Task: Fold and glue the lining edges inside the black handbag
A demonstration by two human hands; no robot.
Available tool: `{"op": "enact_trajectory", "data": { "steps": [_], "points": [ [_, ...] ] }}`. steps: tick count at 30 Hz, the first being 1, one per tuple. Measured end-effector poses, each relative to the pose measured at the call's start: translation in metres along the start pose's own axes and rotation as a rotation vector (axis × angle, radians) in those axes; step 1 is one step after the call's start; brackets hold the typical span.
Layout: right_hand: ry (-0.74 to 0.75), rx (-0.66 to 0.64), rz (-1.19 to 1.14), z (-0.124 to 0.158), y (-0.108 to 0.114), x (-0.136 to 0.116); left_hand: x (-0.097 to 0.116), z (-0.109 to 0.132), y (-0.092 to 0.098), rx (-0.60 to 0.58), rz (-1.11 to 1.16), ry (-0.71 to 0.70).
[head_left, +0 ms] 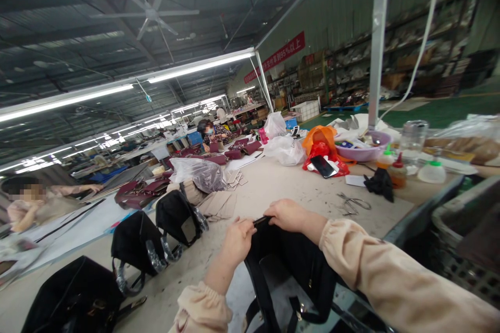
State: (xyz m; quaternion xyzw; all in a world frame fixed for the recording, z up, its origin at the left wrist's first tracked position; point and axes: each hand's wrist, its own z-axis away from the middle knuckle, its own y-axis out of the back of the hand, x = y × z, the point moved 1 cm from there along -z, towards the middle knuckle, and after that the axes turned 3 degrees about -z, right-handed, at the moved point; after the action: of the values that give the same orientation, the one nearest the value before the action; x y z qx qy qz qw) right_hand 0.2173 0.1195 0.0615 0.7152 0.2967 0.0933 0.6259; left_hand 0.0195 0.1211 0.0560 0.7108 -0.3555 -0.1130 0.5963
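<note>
A black bag [297, 265] with metal fittings hangs open at the near table edge, its inside partly in view. My left hand [239, 239] is closed on the left part of its top rim. Along the same rim, my right hand [287, 214] grips farther to the right, fingers curled over the edge. Between the two hands a short stretch of dark rim shows. To the left stand more black bags [136, 242] with plastic-wrapped handles or straps. Scissors [353, 203] lie on the table beyond my right forearm.
Small bottles [398, 173], a purple basin [365, 150], a phone [322, 166] and a red plastic bag [339, 164] sit at the right rear. Beige pieces [219, 205] and maroon bags [144, 190] lie farther back. A crate [469, 218] stands at right. Co-workers sit left and behind.
</note>
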Motion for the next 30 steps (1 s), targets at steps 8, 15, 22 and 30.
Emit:
{"op": "enact_trajectory", "data": {
  "steps": [8,15,22,30],
  "points": [
    [-0.107,-0.021,-0.117,0.005,0.009,-0.005,-0.006,-0.001,-0.002,0.047,0.014,0.085],
    [-0.203,-0.051,-0.411,0.105,0.022,-0.057,-0.013,0.009,0.004,0.090,0.056,0.180],
    [-0.383,0.169,-0.172,0.175,-0.045,-0.060,-0.018,0.014,0.015,0.120,0.109,0.278],
    [0.033,0.262,0.275,0.081,0.139,-0.043,-0.029,0.019,0.072,0.084,0.284,0.408]
  ]
}}
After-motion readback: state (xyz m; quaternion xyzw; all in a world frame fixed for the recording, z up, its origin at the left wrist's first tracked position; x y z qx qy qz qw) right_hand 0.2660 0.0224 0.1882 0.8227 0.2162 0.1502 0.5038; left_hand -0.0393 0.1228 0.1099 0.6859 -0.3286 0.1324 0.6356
